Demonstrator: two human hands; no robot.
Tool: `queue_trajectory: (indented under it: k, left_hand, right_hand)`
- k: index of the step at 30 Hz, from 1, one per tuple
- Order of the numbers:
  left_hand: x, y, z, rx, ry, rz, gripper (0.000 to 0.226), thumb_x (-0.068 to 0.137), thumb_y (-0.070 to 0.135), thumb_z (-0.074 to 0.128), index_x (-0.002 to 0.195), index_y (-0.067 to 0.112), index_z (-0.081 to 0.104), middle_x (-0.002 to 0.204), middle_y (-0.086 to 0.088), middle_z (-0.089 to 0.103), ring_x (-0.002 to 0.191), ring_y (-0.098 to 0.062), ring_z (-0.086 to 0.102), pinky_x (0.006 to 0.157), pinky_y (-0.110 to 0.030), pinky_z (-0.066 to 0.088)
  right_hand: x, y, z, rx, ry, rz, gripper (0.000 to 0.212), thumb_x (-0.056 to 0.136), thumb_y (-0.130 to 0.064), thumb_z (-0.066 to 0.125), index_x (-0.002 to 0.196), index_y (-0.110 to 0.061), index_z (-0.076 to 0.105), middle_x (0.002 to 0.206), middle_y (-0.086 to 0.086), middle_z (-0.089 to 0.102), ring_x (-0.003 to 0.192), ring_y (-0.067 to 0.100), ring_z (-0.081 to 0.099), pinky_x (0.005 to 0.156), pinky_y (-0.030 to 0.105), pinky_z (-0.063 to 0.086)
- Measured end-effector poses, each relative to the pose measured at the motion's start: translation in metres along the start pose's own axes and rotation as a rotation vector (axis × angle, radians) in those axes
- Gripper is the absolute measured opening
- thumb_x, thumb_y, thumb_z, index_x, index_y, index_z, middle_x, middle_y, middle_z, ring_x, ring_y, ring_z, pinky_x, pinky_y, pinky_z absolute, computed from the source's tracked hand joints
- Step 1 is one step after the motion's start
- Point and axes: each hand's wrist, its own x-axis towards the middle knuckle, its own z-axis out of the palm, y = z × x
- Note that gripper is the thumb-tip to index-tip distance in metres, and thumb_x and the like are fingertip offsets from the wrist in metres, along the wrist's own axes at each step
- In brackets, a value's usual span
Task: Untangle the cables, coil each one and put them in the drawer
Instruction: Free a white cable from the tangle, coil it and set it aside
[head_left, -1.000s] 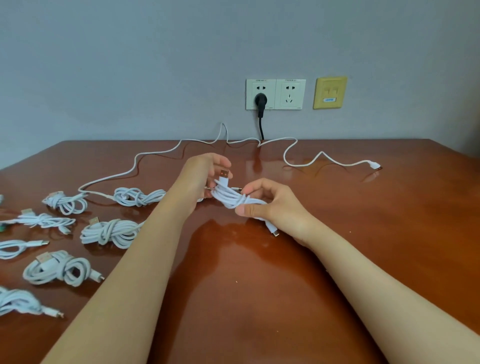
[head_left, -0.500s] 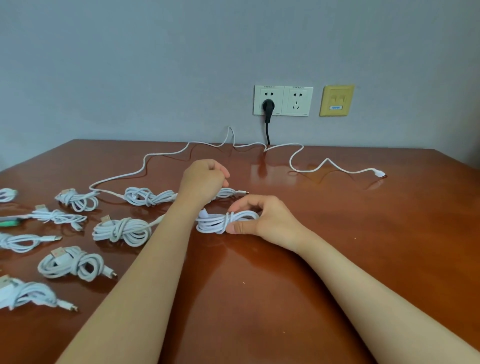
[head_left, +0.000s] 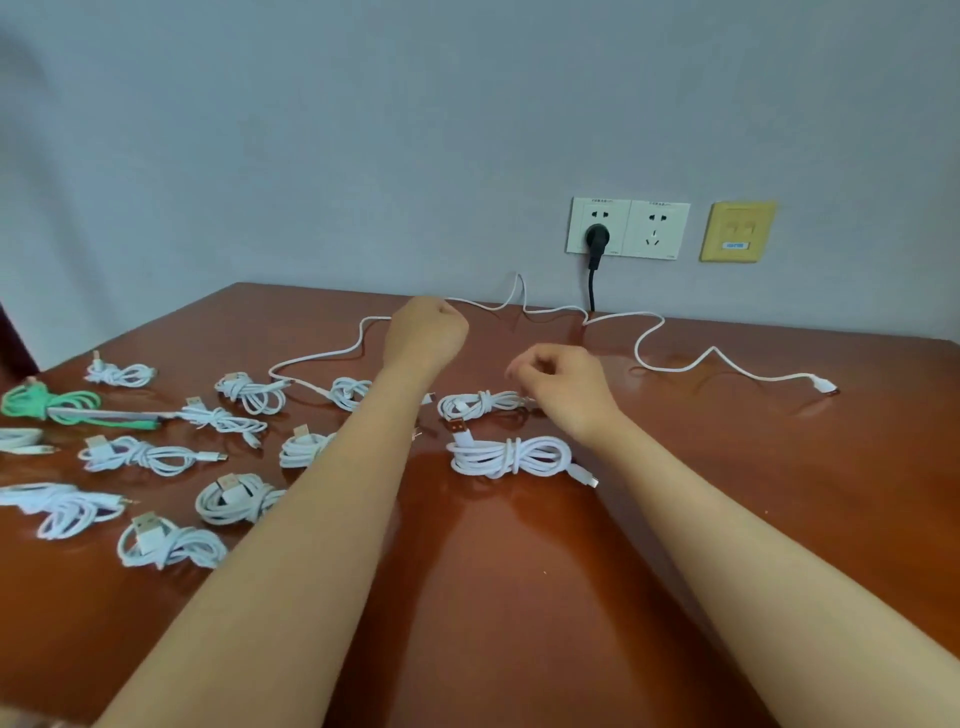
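The left hand (head_left: 426, 332) is a closed fist at the back of the glossy brown wooden worktop (head_left: 519, 597), right where the long loose white cable (head_left: 675, 368) passes. Can't tell if the fist grips the cable or just sits in front of it. The right hand (head_left: 563, 384) hovers loosely curled with nothing seen in it, just above the small white knotted coil (head_left: 480, 404). A bigger white coiled cable with a copper-coloured USB plug (head_left: 509, 457) lies just in front of that one. Many more white coiled cables (head_left: 150, 457) and one green coiled cable (head_left: 47, 404) lie on the left side. Drawer not in view.

Step in hand, my read: the loose cable looks like the only one not coiled, so gather it next. To do it well, take one end, feed it in hand over hand and keep the loops even. Then wrap the tail round the middle like the others.

Mind the black power cord (head_left: 592, 291) plugged into the white wall socket (head_left: 628, 228). The loose cable meets it at the worktop's back edge and may snag there; over or under, can't tell. Its far plug (head_left: 823, 387) lies free, well to the right.

Hidden: the left forearm covers parts of two coils. The leftmost coils are cut by the frame edge. The loose cable's left end gets lost among the coils.
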Motion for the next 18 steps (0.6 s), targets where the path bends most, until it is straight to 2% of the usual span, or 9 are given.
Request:
queue_trajectory:
  k: [3, 7, 10, 14, 18]
  left_hand:
    - [0.014, -0.013, -0.017, 0.196, -0.022, -0.027, 0.026, 0.085, 0.008, 0.044, 0.094, 0.002, 0.068, 0.104, -0.015, 0.066, 0.102, -0.032, 0.058, 0.077, -0.029, 0.041]
    - [0.022, -0.032, -0.037, 0.617, -0.085, -0.152, 0.033, 0.091, 0.014, 0.044, 0.12, 0.006, 0.057, 0.127, -0.016, 0.055, 0.118, -0.034, 0.051, 0.092, -0.037, 0.043]
    - [0.023, -0.041, -0.049, 0.869, -0.159, -0.232, 0.034, 0.095, 0.014, 0.042, 0.127, 0.007, 0.054, 0.131, -0.011, 0.053, 0.12, -0.03, 0.051, 0.092, -0.036, 0.043]
    - [0.026, -0.052, -0.055, 0.95, -0.23, -0.252, 0.035, 0.095, 0.01, 0.041, 0.128, 0.009, 0.053, 0.132, -0.009, 0.052, 0.118, -0.027, 0.052, 0.09, -0.034, 0.043]
    - [0.032, -0.057, -0.052, 0.83, -0.242, -0.248, 0.034, 0.094, 0.005, 0.043, 0.127, 0.001, 0.052, 0.13, -0.015, 0.053, 0.117, -0.031, 0.054, 0.092, -0.035, 0.044]
  right_hand:
    - [0.013, -0.01, 0.009, -0.114, -0.057, -0.011, 0.017, 0.083, -0.018, 0.053, 0.074, -0.022, 0.067, 0.072, -0.009, 0.064, 0.073, 0.014, 0.058, 0.077, 0.031, 0.049]
    - [0.024, -0.019, 0.023, -0.204, -0.149, 0.002, 0.015, 0.082, -0.02, 0.053, 0.075, -0.022, 0.066, 0.085, -0.002, 0.069, 0.086, 0.019, 0.062, 0.085, 0.037, 0.051]
    - [0.026, -0.023, 0.032, -0.244, -0.195, 0.006, 0.015, 0.083, -0.019, 0.052, 0.078, -0.021, 0.066, 0.09, 0.001, 0.069, 0.09, 0.02, 0.062, 0.086, 0.037, 0.05]
    - [0.026, -0.026, 0.04, -0.291, -0.253, -0.001, 0.016, 0.083, -0.018, 0.051, 0.073, -0.022, 0.063, 0.089, 0.002, 0.069, 0.089, 0.021, 0.062, 0.085, 0.036, 0.05]
    - [0.027, -0.031, 0.047, -0.319, -0.288, -0.01, 0.017, 0.083, -0.016, 0.051, 0.073, -0.021, 0.064, 0.091, 0.002, 0.068, 0.091, 0.022, 0.061, 0.086, 0.036, 0.05]
